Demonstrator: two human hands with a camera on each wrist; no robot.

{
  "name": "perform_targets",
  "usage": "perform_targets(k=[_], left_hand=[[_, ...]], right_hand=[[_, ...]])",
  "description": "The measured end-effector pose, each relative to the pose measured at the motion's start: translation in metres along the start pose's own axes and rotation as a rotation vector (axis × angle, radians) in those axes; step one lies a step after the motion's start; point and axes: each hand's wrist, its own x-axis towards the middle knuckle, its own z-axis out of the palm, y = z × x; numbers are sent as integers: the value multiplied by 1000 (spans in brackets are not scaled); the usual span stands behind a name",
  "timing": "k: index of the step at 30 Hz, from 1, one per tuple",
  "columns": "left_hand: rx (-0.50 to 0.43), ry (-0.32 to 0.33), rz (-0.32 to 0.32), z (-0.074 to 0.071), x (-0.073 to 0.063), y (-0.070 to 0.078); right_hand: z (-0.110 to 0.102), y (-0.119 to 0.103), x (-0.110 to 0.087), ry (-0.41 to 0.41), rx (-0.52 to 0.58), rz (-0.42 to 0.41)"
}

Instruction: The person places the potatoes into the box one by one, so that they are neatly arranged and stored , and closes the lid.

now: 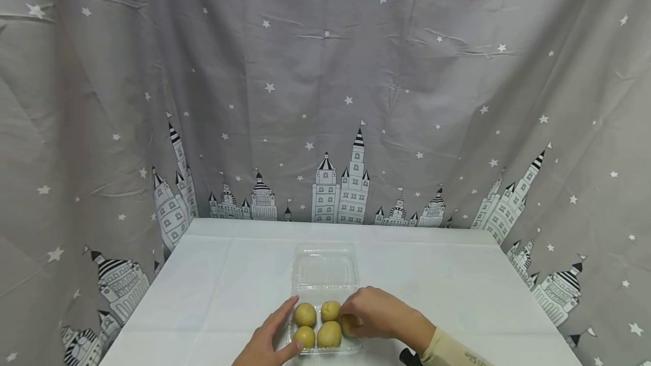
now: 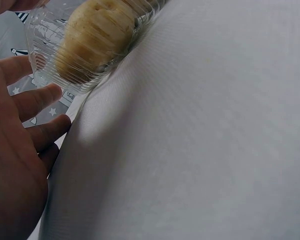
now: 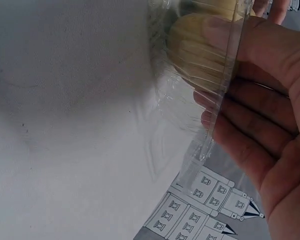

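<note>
A clear plastic clamshell box [image 1: 317,352] lies on the table with its lid [image 1: 326,267] folded back. Potatoes [image 1: 306,315] sit in it in two rows. At the right side of the box my right hand [image 1: 378,312] grips a potato [image 3: 195,52], thumb on top and fingers around it; the box wall stands between that potato and the wrist camera. My left hand [image 1: 269,335] is along the box's left side, fingers extended and spread, its thumb at the front edge by a potato. In the left wrist view its fingertips [image 2: 52,91] are right at the ribbed wall.
A white cloth covers the table [image 1: 229,281]. Behind and at both sides hangs a grey curtain [image 1: 285,129] printed with stars and castles. A small black object [image 1: 408,356] is at the front edge, beside the right sleeve [image 1: 447,349].
</note>
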Motion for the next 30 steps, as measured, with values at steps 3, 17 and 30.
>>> perform_targets(k=[3,17,30], left_hand=[[4,4,-3,1,0,0],[-8,13,-8,3,1,3],[-3,144,-69,-10,7,13]], right_hand=[[3,1,-1,31,-19,-14],[-5,19,-12,97,245,70],[-12,43,-17,327,342,266]])
